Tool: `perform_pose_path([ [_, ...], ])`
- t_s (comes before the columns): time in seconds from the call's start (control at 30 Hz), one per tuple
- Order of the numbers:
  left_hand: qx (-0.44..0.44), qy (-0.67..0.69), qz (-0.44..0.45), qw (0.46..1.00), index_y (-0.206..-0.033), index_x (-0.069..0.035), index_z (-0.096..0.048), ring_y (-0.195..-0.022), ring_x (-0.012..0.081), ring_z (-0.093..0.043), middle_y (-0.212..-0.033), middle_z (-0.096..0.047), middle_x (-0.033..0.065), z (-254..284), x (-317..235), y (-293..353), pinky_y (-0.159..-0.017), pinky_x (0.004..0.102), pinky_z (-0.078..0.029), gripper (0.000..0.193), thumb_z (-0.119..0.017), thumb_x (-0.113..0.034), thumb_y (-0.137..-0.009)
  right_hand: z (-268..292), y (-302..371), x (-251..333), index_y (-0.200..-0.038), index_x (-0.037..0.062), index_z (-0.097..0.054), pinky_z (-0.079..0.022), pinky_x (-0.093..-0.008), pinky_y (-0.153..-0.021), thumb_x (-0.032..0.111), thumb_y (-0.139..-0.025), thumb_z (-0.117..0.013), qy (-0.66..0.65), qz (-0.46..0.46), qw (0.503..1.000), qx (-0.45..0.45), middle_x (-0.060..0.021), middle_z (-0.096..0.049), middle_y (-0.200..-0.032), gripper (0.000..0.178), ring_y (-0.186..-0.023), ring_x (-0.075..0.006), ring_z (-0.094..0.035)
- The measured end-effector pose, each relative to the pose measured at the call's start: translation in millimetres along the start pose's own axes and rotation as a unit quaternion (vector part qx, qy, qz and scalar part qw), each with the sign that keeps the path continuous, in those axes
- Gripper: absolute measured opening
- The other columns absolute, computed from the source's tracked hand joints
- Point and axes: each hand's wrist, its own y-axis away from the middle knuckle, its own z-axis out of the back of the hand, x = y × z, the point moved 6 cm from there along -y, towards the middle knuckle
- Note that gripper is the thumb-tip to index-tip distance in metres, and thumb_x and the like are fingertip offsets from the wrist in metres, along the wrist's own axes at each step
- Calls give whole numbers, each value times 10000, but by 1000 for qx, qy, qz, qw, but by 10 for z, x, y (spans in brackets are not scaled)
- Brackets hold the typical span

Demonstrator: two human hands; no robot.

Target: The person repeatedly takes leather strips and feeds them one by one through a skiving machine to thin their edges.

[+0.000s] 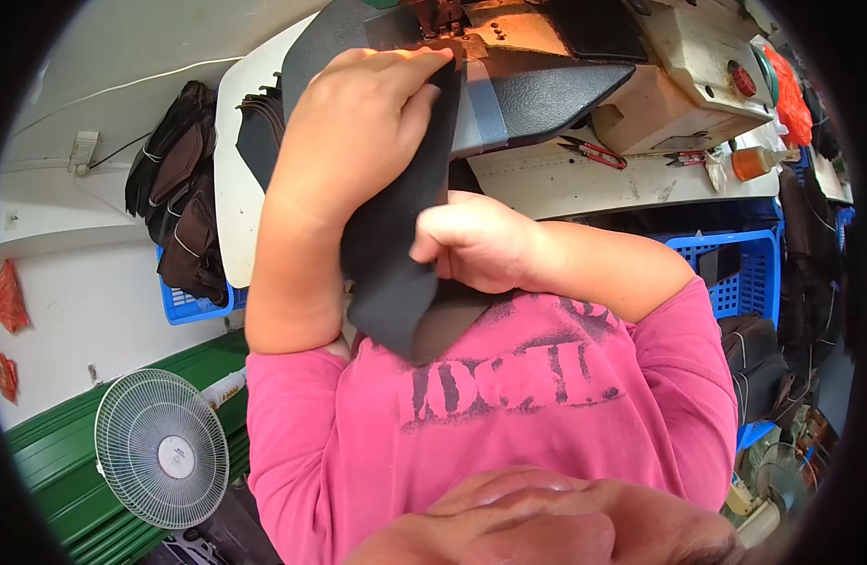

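A long black leather-like piece (386, 245), with a brown layer showing at its lower end, runs from the sewing machine (443, 21) down toward my chest. My left hand (363, 127) lies flat on its upper part, fingers stretched close to the lit needle area. The needle itself is too small to make out. Lower down, my right hand (481, 240) grips the right edge of the piece, thumb on top and the other fingers partly hidden beneath. A dark padded surface (556, 99) with a grey strip lies right of the left hand.
Red-handled thread snips (594, 153) rest on the white table (537, 184). Stacked dark pieces (259, 127) lie left of my left hand. Bundled brown and black pieces (184, 188) sit over a blue basket (193, 306). Another blue basket (758, 273) stands right, a fan (160, 452) lower left.
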Motion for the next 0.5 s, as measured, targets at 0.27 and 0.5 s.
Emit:
perform_pose_path([
  [0.27, 22, -81, 28, 996, -1120, -66, -667, -1011, 343, -593, -1107, -643, 130, -11, -63, -17, -898, 416, -476, 294, -623, -228, -879, -210, 343, -3, -1141, -28, -595, -496, -330, -860, 140, -914, -619, -45, 49, 979, 191, -99, -652, -1073, 284, -946, -170, -628],
  [0.5, 14, -103, 54, 993, -1113, -49, -667, -994, 359, -596, -1093, -650, 151, -82, -74, -88, -897, 420, -477, 318, -615, -262, -884, -141, 514, -54, -1240, -11, -574, -435, -309, -966, 157, -970, -588, 170, 147, 952, 209, -46, -622, -1156, 319, -1088, -135, -546],
])
